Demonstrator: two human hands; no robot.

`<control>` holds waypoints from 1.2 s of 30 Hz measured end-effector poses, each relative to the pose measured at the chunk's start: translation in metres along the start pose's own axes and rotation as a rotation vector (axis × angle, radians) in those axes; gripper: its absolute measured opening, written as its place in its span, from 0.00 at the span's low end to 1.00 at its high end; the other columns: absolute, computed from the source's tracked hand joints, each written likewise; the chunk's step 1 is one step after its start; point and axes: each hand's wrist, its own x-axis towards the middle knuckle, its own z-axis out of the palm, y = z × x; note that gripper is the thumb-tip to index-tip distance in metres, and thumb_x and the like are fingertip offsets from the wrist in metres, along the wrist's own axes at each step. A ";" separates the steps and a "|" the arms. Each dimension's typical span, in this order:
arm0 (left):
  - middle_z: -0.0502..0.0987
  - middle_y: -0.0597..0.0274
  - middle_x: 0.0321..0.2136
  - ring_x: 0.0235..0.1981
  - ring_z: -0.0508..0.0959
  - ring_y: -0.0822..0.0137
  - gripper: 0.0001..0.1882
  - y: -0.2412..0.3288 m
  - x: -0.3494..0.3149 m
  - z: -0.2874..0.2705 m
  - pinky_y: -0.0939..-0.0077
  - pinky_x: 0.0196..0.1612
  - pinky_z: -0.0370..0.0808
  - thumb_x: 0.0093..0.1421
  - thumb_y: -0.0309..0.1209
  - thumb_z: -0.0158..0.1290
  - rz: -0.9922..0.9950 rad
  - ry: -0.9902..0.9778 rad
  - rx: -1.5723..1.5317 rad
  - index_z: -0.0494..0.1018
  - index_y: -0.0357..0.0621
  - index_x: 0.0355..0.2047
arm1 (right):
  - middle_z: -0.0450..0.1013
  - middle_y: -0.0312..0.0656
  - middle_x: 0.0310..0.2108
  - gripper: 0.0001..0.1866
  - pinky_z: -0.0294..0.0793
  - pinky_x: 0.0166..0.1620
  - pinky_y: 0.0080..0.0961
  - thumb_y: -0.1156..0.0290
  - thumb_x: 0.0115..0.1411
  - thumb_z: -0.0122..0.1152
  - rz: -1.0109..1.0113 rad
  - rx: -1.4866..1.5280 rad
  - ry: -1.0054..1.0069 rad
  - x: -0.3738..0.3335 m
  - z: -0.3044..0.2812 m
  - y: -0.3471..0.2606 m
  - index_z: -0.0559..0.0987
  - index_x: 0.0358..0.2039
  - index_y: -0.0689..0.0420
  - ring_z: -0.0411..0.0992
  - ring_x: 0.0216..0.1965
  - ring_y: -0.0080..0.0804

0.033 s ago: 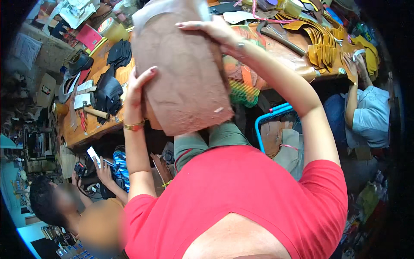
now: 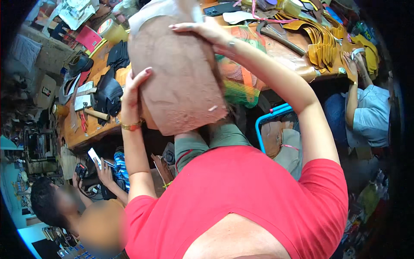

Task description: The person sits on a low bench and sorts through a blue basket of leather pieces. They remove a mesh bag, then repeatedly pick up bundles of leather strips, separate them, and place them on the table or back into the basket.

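Note:
Before me, over the table's front edge and my knees, I hold a brown, roughly rectangular slab (image 2: 177, 77) tilted at an angle. Its lower edge looks rough and crumbly, and a small pale fleck lies near one corner. Whether it is leather or board I cannot tell. My left hand (image 2: 136, 88) grips its left side, thumb on the face and the other fingers hidden behind. My right hand (image 2: 211, 36) is closed round the upper right edge, thumb stretched over the face. A whitish sheet (image 2: 144, 15) shows at the slab's far end.
On the wooden table (image 2: 82, 134) lie a hammer (image 2: 95, 113), black pieces (image 2: 108, 88), a larger hammer (image 2: 282, 39), a stack of yellow-brown cut pieces (image 2: 321, 47) and a netted bag (image 2: 239, 73). A blue-framed chair (image 2: 261, 125) stands right. People sit at both sides.
The slab and both my hands have shifted slightly to the left. My grip looks the same.

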 end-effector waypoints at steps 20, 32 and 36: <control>0.74 0.59 0.49 0.50 0.73 0.60 0.25 -0.079 0.087 -0.105 0.64 0.57 0.66 0.59 0.43 0.51 -0.436 0.241 0.072 0.70 0.42 0.53 | 0.75 0.43 0.45 0.23 0.72 0.51 0.26 0.64 0.59 0.61 0.007 -0.597 0.074 -0.211 -0.236 -0.038 0.73 0.52 0.62 0.74 0.45 0.28; 0.66 0.58 0.58 0.57 0.65 0.66 0.35 -0.072 0.093 -0.087 0.73 0.61 0.57 0.62 0.48 0.49 -0.347 0.122 0.595 0.61 0.34 0.60 | 0.75 0.49 0.45 0.25 0.72 0.51 0.30 0.59 0.54 0.67 0.832 -0.746 0.836 -0.535 -0.318 0.124 0.76 0.46 0.64 0.74 0.47 0.34; 0.69 0.54 0.55 0.54 0.69 0.62 0.38 -0.067 0.097 -0.082 0.72 0.57 0.62 0.59 0.52 0.50 -0.404 0.114 0.652 0.62 0.34 0.60 | 0.72 0.53 0.50 0.44 0.66 0.56 0.39 0.33 0.51 0.55 0.926 -1.391 0.728 -0.533 -0.299 0.155 0.72 0.53 0.62 0.70 0.51 0.52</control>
